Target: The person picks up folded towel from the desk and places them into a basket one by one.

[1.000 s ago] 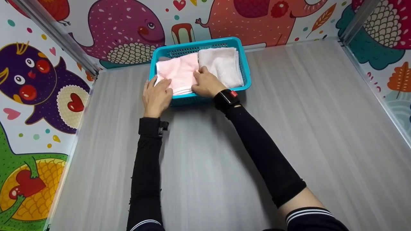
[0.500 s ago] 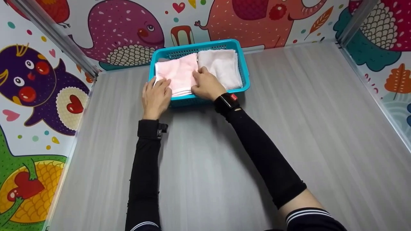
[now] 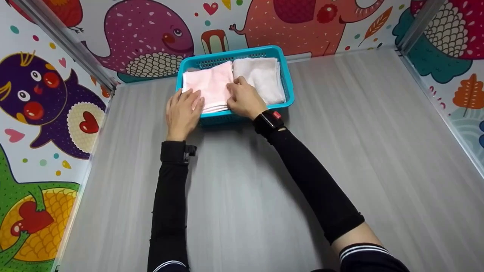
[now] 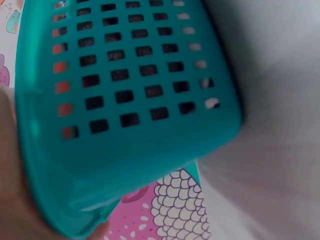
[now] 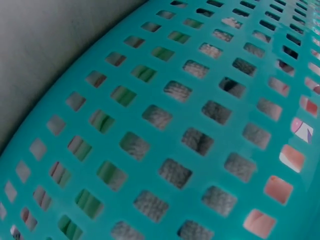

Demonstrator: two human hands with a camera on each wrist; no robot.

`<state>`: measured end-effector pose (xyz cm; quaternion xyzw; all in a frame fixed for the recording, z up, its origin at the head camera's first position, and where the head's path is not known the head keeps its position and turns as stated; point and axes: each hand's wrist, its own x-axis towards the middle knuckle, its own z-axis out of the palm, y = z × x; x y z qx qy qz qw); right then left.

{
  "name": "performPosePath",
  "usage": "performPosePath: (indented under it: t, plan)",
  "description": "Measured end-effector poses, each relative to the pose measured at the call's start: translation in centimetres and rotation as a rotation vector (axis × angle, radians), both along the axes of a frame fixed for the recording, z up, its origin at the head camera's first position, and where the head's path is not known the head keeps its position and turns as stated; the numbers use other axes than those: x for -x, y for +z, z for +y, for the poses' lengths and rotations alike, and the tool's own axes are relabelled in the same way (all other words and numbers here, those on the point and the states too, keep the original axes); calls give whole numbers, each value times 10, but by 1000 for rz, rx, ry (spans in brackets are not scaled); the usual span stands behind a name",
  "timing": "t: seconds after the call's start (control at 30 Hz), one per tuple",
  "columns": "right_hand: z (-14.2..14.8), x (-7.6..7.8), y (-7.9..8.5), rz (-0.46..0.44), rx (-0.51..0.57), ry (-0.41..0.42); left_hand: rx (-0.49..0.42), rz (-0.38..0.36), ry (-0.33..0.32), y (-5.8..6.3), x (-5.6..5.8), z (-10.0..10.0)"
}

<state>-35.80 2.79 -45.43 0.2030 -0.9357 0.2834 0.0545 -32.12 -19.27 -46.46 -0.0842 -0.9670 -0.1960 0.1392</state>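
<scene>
A folded pink towel (image 3: 211, 79) lies in the left part of a turquoise plastic basket (image 3: 285, 75), beside a folded whitish towel (image 3: 259, 75). My left hand (image 3: 182, 115) is at the basket's front left corner. Its fairly straight fingers reach over the rim and touch the pink towel's left side. My right hand (image 3: 245, 99) holds the pink towel's right front edge with bent fingers, where the two towels meet. In the left wrist view, part of the left hand (image 4: 15, 190) shows at the basket's rim. Grey textured cloth (image 5: 175, 172) shows through the wall holes in the right wrist view.
The basket stands on a grey wood-grain surface (image 3: 359, 132), close to the back wall with its cartoon animals (image 3: 143, 34). A second patterned wall (image 3: 41, 132) runs along the left, and another patterned wall (image 3: 461, 102) along the right.
My left fingers have shifted slightly, with the thumb a little further right over the pink towel's front corner. The right hand keeps nearly the same place, and the basket stays put.
</scene>
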Motion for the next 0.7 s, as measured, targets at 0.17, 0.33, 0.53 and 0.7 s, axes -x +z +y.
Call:
performPosePath:
  t: [0.17,0.33,0.53,0.7]
  plan:
    - [5,-2,3,23,37,1,38,25,27,6,-2,2]
    - [14,-6,10,91,16,1,68,72,23,13,-6,4]
    - [36,-8,21,156,-73,-26,119,167,22,20,-7,-3]
    - [65,-5,21,233,-107,-8,179,185,37,22,-6,-11]
